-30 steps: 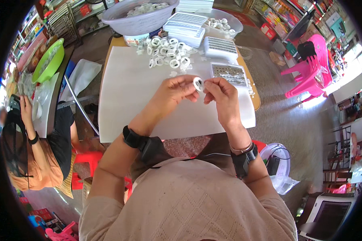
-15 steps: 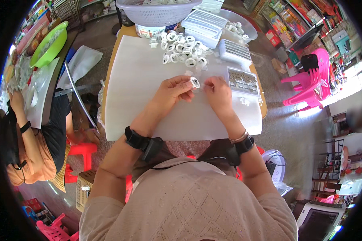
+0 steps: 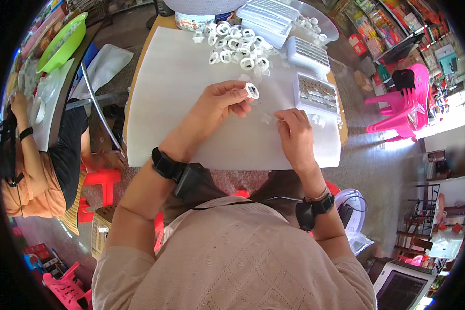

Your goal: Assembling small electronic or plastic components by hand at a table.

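My left hand is closed, its thumb and fingers pinching a round white plastic part with a dark centre, held above the white sheet. Lower and to the right, my right hand has its thumb and fingertips pressed together. What they hold, if anything, is too small to make out. A small translucent piece lies by those fingertips. Past both hands is a heap of similar white round parts. To the right sits a clear-walled tray with rows of small metallic pieces.
A second filled tray, a stack of white trays and a clear bowl stand at the table's far right. A lilac basket rests at the back. Another person's arm is at a table on the left.
My right hand has moved down and to the right, away from my left hand. My left hand still holds the round white part. The view has shifted slightly.
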{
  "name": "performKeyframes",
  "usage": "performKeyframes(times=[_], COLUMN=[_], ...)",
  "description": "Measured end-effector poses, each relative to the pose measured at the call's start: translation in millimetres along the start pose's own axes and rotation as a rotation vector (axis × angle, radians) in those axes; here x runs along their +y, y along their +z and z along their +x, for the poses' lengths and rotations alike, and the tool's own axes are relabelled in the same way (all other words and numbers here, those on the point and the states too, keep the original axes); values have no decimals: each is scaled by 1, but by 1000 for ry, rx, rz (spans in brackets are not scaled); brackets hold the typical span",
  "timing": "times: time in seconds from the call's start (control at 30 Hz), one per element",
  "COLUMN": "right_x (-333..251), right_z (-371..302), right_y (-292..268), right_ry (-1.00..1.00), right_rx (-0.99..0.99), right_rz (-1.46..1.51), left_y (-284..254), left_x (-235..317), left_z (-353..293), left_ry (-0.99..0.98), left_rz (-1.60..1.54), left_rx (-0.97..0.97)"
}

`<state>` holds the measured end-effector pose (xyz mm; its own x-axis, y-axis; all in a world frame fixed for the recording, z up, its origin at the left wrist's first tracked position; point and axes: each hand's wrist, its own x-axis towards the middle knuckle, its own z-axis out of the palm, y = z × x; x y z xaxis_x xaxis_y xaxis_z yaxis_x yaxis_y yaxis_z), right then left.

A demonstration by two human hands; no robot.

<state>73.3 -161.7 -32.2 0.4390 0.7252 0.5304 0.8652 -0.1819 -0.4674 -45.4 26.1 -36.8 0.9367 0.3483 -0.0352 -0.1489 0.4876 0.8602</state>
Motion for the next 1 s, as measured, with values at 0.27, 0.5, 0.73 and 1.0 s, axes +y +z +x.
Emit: performKeyframes(times=[0.27,0.5,0.73,1.0], right_x=[-15,-18,-18,-21], right_z=[-3,-7,-8,-2], right_y=[11,6,4,-9], right_ry=[3,251,-8,-199], right_rx=[-50,73,68,-165], right_rz=[-124,258,31,-508], left_y=[-1,3,-2,-2], left_x=[-2,-4,-8,-9], left_z=[1,-1,3,8], left_ry=[-7,-39,-31,-39], left_rz=[11,74,49,47], left_rx=[-112,-151,-146,-138])
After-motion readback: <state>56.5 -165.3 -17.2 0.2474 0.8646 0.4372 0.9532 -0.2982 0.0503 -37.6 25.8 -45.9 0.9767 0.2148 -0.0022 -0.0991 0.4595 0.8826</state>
